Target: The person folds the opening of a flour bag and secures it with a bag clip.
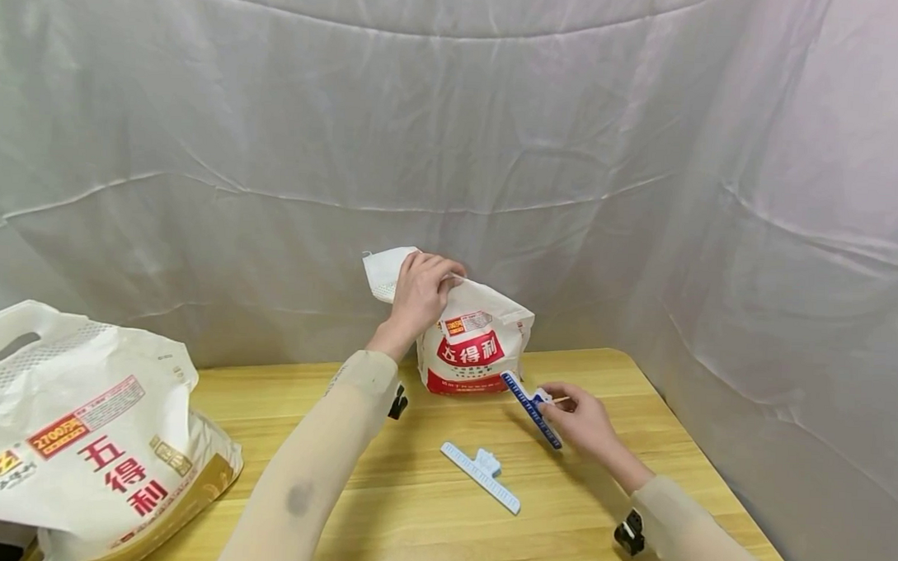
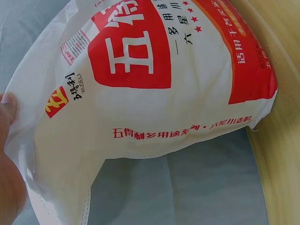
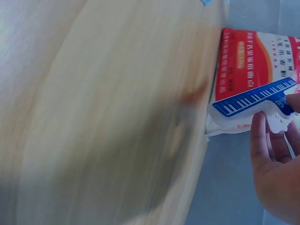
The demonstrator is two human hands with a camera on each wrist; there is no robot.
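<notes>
White cloth drapes behind a wooden desk [image 1: 382, 509]. Left hand [image 1: 417, 294] pinches the folded top of the small flour bag [image 1: 476, 347], which stands at the desk's 12 o'clock edge. Right hand [image 1: 588, 419] pinches a dark blue clip [image 1: 531, 409] at the bag's 4 o'clock. Judging by this, sealing is underway; next, the clip must meet the fold. A pale clip [image 1: 482, 476] lies nearer. A large bag [image 1: 87, 441] at 9 o'clock is cut off; whether the dark clip is open is unclear.

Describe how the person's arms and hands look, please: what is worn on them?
Both arms wear thin, close-fitting beige sleeves down to the wrists. The left sleeve has a dark grey smudge on the forearm. A small black device sits at each wrist. The left hand and right hand are bare, without gloves.
</notes>
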